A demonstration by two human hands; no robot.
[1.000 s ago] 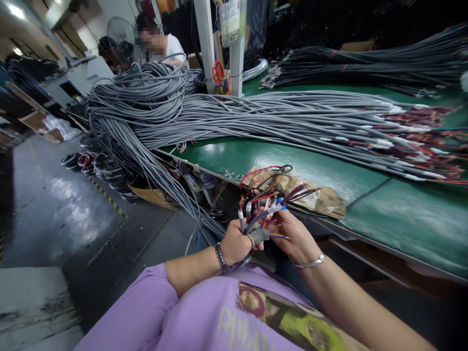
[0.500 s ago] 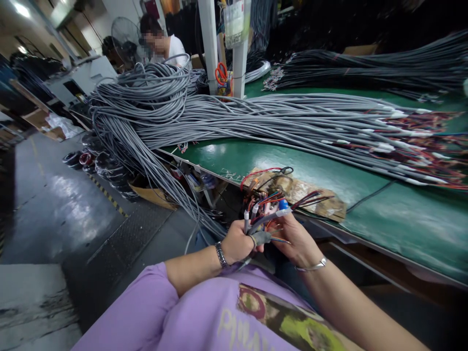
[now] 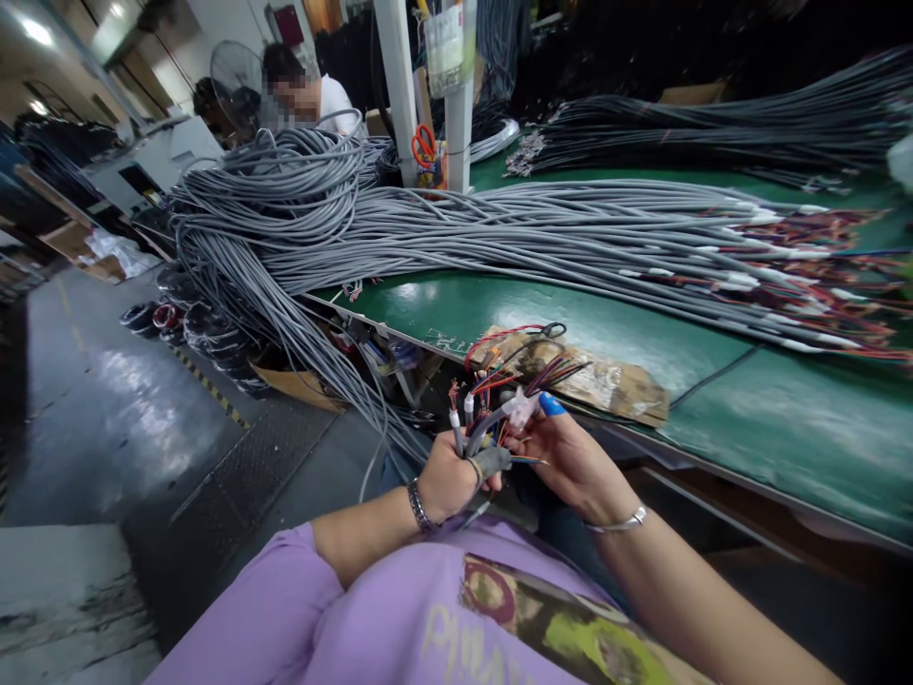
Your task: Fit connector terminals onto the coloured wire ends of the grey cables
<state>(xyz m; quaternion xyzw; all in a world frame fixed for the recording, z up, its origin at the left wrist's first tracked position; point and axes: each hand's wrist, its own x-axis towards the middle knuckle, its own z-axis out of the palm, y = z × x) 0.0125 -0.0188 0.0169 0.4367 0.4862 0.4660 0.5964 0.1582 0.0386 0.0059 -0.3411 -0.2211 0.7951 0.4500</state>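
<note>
My left hand (image 3: 448, 483) is closed round several grey cables (image 3: 489, 424) in front of my body. Its thumb has a grey covering (image 3: 494, 460). White bands (image 3: 469, 407) sit near some cable ends, where thin coloured wires (image 3: 492, 382) fan out. My right hand (image 3: 579, 464) is closed at the end of one cable, its thumb tip wrapped in blue (image 3: 550, 404). Between its fingers is a whitish crumpled piece (image 3: 522, 409), which lies against that cable end; its material is unclear. The right fingertips are partly hidden behind it.
On the green table (image 3: 556, 304) lies a long bundle of grey cables (image 3: 456, 228). A taped cardboard piece (image 3: 628, 388) rests at the near edge. Black cables (image 3: 685, 133) lie farther back. Orange-handled scissors (image 3: 423, 145) hang by a post. A person (image 3: 334, 99) is at the back left.
The whitish piece has come forward onto the cable end, covering its white band. My right fingers have shifted with it. Both hands sit slightly farther left in view.
</note>
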